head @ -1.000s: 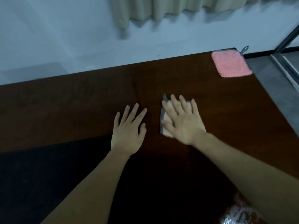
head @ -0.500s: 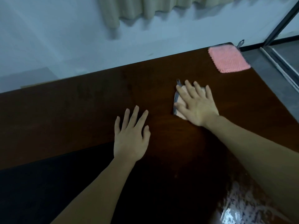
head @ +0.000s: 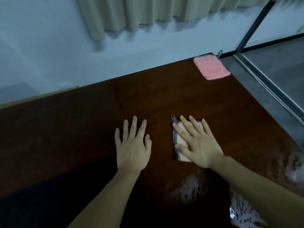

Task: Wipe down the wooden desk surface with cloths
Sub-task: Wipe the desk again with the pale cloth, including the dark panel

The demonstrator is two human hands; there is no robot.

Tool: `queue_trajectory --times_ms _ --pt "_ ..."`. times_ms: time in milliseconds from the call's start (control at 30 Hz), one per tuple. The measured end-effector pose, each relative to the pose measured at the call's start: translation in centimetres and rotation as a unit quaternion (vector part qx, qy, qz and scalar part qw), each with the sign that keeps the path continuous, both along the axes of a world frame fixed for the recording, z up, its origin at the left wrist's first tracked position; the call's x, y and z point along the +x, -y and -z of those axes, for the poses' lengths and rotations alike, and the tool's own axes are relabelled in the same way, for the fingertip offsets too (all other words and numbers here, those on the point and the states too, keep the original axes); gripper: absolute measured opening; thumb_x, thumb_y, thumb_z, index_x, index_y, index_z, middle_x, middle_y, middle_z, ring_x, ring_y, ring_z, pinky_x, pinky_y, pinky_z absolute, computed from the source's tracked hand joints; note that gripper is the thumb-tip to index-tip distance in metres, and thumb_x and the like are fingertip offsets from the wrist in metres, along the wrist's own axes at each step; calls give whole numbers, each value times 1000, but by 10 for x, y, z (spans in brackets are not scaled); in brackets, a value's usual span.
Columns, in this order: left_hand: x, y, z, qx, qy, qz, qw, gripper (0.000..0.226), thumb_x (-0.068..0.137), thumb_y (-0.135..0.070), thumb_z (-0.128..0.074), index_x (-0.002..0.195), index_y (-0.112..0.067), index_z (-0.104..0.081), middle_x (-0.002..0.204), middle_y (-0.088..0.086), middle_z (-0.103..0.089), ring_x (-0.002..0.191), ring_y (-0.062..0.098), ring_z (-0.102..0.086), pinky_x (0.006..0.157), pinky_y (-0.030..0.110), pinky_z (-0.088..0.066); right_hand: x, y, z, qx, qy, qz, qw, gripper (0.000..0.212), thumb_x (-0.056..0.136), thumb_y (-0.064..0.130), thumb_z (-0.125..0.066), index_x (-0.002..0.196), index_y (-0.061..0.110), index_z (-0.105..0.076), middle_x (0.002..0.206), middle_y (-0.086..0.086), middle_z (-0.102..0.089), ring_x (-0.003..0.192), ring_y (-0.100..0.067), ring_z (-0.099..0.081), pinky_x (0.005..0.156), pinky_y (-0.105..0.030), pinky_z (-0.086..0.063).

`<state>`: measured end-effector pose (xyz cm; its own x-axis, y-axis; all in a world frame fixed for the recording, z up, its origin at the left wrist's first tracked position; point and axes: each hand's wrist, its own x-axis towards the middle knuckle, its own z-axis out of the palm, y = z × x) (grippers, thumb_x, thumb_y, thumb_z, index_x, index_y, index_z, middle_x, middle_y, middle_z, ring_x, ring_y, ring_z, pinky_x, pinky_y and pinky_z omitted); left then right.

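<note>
The dark wooden desk (head: 164,99) looks smooth and glossy with wet streaks, while the pink cloth (head: 212,67) looks nubby and matt.

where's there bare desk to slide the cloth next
Bare wood runs from the right hand and its cloth up to the pink cloth, and left of the left hand along the desk. Between the hands is tight.

plain indoor room, dark wooden desk (head: 148,99), beige curtain (head: 131,15), pale wall (head: 41,46), glass partition (head: 279,63)
</note>
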<state>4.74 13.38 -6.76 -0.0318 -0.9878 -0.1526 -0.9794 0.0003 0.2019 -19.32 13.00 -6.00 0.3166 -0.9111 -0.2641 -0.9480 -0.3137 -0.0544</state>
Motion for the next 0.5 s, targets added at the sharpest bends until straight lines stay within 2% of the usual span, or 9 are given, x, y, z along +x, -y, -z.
queue_trajectory --times_ms 133,300,400,500 --pt "0 1 -2 3 -2 2 1000 58 103 -49 -11 160 -39 -4 170 -4 4 156 23 10 125 51 3 -5 62 2 -17 -17 33 999 72 92 74 3 156 44 17 169 4 16 155 -21 15 122 -49 12" --pt "-1 3 -1 9 6 3 1000 57 104 -50 -12 159 -41 0 169 -7 9 155 22 13 125 51 4 1 116 6 -23 -3 83 996 70 97 70 -5 160 42 8 170 2 10 156 -25 9 124 -54 8" --pt "-2 2 -3 13 2 2 1000 57 105 -50 -15 160 -42 -2 169 -7 7 155 21 11 126 50 3 5 95 3 -5 -10 71 997 71 96 70 -2 159 40 12 170 0 12 156 -27 11 124 -56 7" --pt "-3 3 -7 24 6 -5 1000 58 105 -50 -15 160 -42 -1 169 -7 8 155 20 11 126 50 2 8 36 -1 -3 -8 7 1000 69 98 68 0 157 38 18 169 -2 17 155 -28 15 122 -55 9"
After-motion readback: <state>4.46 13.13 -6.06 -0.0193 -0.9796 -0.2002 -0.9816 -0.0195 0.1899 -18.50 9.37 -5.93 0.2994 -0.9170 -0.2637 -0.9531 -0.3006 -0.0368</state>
